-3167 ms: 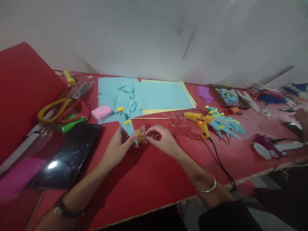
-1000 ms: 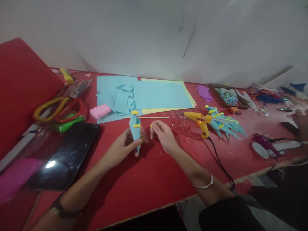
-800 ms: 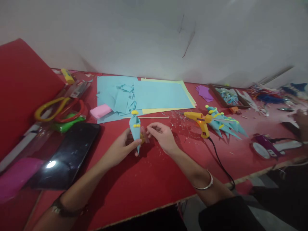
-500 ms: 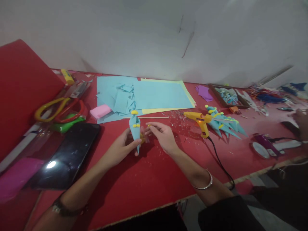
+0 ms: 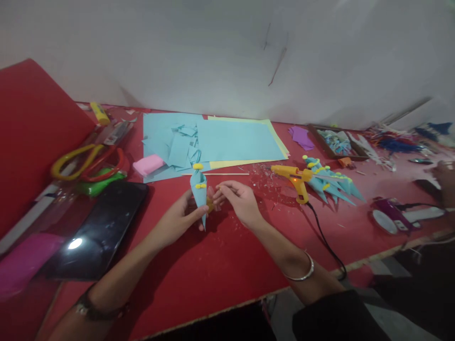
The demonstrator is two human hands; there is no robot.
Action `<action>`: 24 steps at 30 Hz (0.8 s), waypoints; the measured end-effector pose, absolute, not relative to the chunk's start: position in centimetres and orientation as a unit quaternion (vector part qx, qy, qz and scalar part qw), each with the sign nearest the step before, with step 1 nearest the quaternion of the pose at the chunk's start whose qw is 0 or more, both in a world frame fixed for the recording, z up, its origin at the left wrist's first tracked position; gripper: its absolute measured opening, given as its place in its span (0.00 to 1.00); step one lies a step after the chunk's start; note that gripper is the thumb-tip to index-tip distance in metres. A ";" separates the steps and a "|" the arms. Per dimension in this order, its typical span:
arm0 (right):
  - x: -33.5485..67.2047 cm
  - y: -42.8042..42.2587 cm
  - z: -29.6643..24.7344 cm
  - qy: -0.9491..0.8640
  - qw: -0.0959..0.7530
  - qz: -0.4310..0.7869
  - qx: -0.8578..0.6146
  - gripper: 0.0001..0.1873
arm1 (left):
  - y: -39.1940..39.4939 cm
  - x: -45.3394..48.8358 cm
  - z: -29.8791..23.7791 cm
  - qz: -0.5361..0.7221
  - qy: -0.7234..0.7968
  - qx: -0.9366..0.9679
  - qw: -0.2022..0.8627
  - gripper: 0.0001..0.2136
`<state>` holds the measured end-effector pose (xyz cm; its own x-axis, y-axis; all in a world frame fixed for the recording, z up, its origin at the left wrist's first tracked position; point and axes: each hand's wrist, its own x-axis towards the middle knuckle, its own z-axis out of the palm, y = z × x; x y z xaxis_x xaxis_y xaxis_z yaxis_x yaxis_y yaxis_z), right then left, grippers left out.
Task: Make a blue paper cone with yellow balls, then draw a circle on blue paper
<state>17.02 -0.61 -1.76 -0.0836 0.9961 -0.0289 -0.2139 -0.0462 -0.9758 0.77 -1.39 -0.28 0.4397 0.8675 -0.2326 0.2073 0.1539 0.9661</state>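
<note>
A pale blue paper cone [image 5: 200,196] stands nearly upright in my left hand [image 5: 183,213], its pointed end down and my thumb across its lower part. Yellow pieces sit on its top tip and at its front opening. Behind the cone, a yellow lump [image 5: 210,204] in clear wrapping shows beside my left fingers. My right hand [image 5: 241,201] is just right of the cone, thumb and fingertips pinched together. They close over a tiny yellow bit, mostly hidden between them.
A yellow glue gun [image 5: 293,180] with its light on lies right, beside several finished blue cones [image 5: 330,182]. A wooden stick [image 5: 227,174] and blue sheets [image 5: 241,139] lie behind my hands. Left are a black phone [image 5: 103,232], scissors [image 5: 76,163] and a pink block [image 5: 148,165].
My right fingertips have closed further over the small yellow bit, which showed more plainly before. My left hand and the cone have hardly moved.
</note>
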 end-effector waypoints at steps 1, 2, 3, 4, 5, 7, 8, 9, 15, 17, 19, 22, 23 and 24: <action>17.1 -0.7 -1.7 -0.457 0.522 0.576 -0.432 0.09 | -1.4 0.8 -0.2 0.270 0.453 0.590 0.611 0.17; 17.1 -0.7 -1.6 -0.462 0.521 0.572 -0.433 0.09 | -1.4 0.8 -0.2 0.269 0.453 0.589 0.612 0.17; 17.2 -0.7 -1.6 -0.467 0.520 0.568 -0.435 0.09 | -1.4 0.8 -0.1 0.269 0.453 0.589 0.613 0.16; 17.2 -0.8 -1.6 -0.472 0.519 0.562 -0.438 0.09 | -1.4 0.8 0.0 0.268 0.454 0.589 0.612 0.16; 17.3 -0.8 -1.6 -0.476 0.520 0.554 -0.442 0.08 | -1.4 0.8 0.0 0.268 0.455 0.590 0.610 0.16; 17.3 -0.7 -1.6 -0.483 0.522 0.535 -0.456 0.06 | -1.4 0.8 0.1 0.267 0.459 0.592 0.606 0.15; 17.3 -0.7 -1.6 -0.486 0.523 0.527 -0.462 0.05 | -1.4 0.7 0.1 0.266 0.460 0.593 0.605 0.15; 17.3 -0.7 -1.7 -0.487 0.524 0.520 -0.467 0.04 | -1.4 0.7 0.1 0.264 0.459 0.595 0.605 0.15; 17.0 -0.9 -1.8 -0.495 0.550 0.499 -0.451 0.10 | -1.6 0.2 0.2 0.224 0.435 0.607 0.626 0.15; 17.0 -1.1 -1.7 -0.500 0.548 0.496 -0.451 0.09 | -1.7 0.2 0.4 0.203 0.415 0.609 0.645 0.13; 17.0 -1.3 -1.5 -0.504 0.541 0.495 -0.456 0.08 | -1.8 0.2 0.4 0.191 0.397 0.599 0.669 0.13; 17.0 -1.5 -1.2 -0.521 0.533 0.470 -0.472 0.07 | -2.0 0.5 0.3 0.182 0.389 0.578 0.694 0.13; 17.1 -1.6 -1.1 -0.530 0.533 0.455 -0.477 0.07 | -2.1 0.5 0.2 0.179 0.391 0.576 0.695 0.11; 17.1 -1.6 -1.1 -0.542 0.533 0.438 -0.480 0.06 | -2.1 0.6 0.2 0.180 0.393 0.576 0.694 0.09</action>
<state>17.09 -1.59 -1.11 0.0295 0.9872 0.1569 0.0542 0.1552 -0.9864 0.60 -2.14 0.19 0.6270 0.7017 -0.3383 0.2028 0.2722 0.9406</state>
